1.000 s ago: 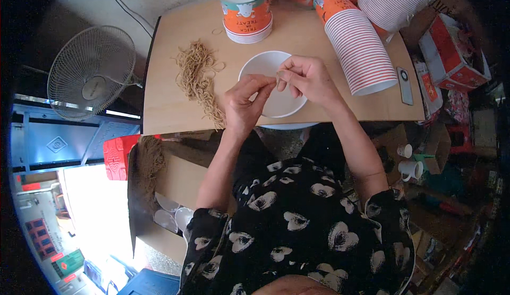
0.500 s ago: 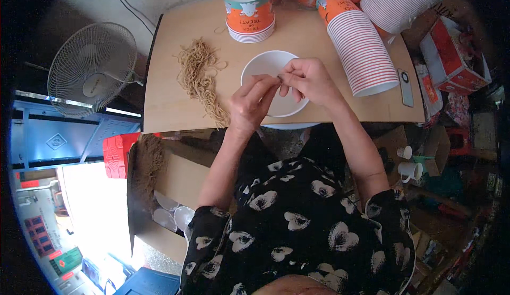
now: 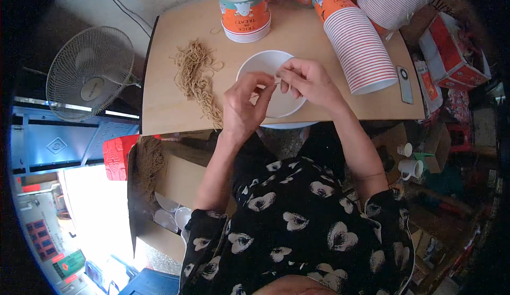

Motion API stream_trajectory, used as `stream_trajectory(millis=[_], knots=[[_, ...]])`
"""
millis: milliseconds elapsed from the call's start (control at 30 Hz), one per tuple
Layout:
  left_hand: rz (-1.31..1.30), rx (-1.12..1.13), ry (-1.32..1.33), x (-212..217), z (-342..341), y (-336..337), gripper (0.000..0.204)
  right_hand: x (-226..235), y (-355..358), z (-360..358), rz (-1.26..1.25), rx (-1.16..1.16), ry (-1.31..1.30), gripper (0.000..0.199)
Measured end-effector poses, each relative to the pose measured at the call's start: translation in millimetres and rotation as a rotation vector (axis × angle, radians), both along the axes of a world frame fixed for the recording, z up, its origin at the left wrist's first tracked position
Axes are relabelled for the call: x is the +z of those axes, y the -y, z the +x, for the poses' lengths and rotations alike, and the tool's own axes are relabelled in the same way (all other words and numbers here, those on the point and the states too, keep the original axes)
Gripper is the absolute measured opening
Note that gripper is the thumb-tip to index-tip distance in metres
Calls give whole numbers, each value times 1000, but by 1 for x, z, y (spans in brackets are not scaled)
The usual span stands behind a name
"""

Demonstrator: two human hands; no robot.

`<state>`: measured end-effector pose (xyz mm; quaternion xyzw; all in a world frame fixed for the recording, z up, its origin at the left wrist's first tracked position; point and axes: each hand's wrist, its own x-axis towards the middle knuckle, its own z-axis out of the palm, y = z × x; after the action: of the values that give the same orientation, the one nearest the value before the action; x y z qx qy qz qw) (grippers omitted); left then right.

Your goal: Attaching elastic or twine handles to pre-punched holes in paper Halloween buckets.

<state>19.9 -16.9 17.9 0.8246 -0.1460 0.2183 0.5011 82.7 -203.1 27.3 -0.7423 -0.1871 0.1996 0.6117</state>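
My left hand point(image 3: 244, 104) and my right hand point(image 3: 307, 81) meet fingertip to fingertip over a round white container point(image 3: 265, 57) at the table's near edge. Both are closed in a pinch. A thin, small thing shows between the fingertips, too fine to name. The hands cover much of the container's opening. Left of them lies a loose heap of tan cords point(image 3: 192, 72), its tail reaching toward my left wrist. Behind the container, an orange patterned paper bucket point(image 3: 243, 16) stands upside down in a short stack.
A long stack of paper buckets point(image 3: 358, 48) lies on its side at the right, with more stacks point(image 3: 398, 0) behind. A slim pale device point(image 3: 406, 87) rests at the right edge. A fan point(image 3: 90, 74) stands left of the table point(image 3: 164, 104); an open cardboard box point(image 3: 183, 175) sits below.
My left hand has shifted slightly left, its thumb and fingers opening a little wider from each other. The right hand stays nearly in place. The whole view has moved slightly.
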Motion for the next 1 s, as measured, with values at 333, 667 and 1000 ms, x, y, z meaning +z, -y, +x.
stream_trajectory(millis=[333, 667, 1000], knots=[[-550, -147, -540, -3, 11, -9, 16, -16, 5, -37, 96, -351, 435, 14], [-674, -224, -575, -6, 10, -9, 15, -16, -11, -59, 4, -379, 590, 20], [-717, -253, -632, -7, 5, -8, 14, -21, -15, -52, -76, -388, 773, 15]])
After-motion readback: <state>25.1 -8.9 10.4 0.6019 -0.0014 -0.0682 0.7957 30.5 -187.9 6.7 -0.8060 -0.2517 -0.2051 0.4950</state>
